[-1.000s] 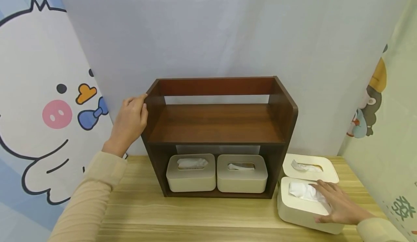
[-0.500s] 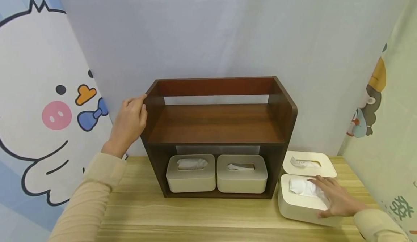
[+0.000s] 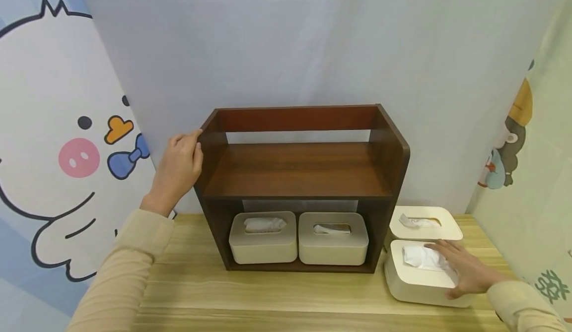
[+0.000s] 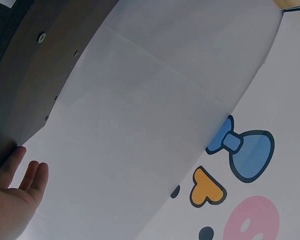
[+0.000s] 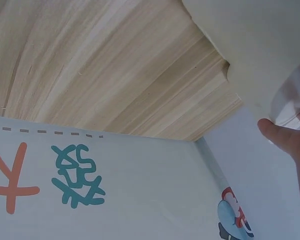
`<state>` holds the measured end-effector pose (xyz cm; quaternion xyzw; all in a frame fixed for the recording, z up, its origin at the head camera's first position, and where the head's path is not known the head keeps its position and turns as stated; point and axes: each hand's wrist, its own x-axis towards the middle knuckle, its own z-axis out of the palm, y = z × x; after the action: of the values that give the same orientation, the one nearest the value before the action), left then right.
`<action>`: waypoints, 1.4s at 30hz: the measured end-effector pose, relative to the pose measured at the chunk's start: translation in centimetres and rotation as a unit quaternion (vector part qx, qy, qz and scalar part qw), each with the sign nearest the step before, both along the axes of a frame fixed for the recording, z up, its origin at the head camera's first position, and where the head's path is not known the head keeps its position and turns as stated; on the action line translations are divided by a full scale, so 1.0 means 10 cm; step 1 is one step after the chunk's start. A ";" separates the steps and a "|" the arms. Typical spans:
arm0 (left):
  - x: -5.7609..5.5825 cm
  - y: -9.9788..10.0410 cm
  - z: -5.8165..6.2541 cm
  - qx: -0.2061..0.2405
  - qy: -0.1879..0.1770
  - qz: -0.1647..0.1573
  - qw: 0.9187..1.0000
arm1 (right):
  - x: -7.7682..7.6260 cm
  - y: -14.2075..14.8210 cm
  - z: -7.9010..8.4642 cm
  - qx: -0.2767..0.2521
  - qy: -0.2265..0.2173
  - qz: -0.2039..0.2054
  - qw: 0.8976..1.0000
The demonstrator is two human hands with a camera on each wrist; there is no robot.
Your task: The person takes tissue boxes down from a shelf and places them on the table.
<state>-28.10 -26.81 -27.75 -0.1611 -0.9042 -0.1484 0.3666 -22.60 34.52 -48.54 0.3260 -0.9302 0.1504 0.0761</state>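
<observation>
My left hand (image 3: 176, 173) rests against the top edge of the left side panel of a dark brown wooden shelf (image 3: 295, 168); in the left wrist view one fingertip touches the panel and the other visible fingers are extended beside it. At the right, my right hand (image 3: 473, 272) holds a cream tissue box (image 3: 420, 290), fingers across its lid to the back edge and thumb at the front. A white tissue sticks out of its slot. In the right wrist view, the thumb (image 5: 275, 132) lies at the edge of the box.
Two more cream tissue boxes, a left one (image 3: 263, 251) and a right one (image 3: 332, 253), stand in the shelf's lower compartment. Another tissue box (image 3: 451, 228) is directly behind the held one. The wood-grain tabletop (image 3: 268, 295) meets patterned cloth walls at both sides.
The held tissue box has moved back slightly, and its front has lowered and turned a little straighter. My right hand has moved with it. The left hand has stayed at the shelf.
</observation>
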 end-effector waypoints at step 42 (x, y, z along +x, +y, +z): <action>-0.03 0.01 -0.02 -0.013 0.024 -0.004 1.000 | 0.10 -0.48 0.51 0.081 0.078 -0.040 0.993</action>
<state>-28.37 -26.70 -27.99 -0.1730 -0.8963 -0.1339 0.3858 -21.62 29.75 -43.49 0.3041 -0.9429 0.0458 0.1280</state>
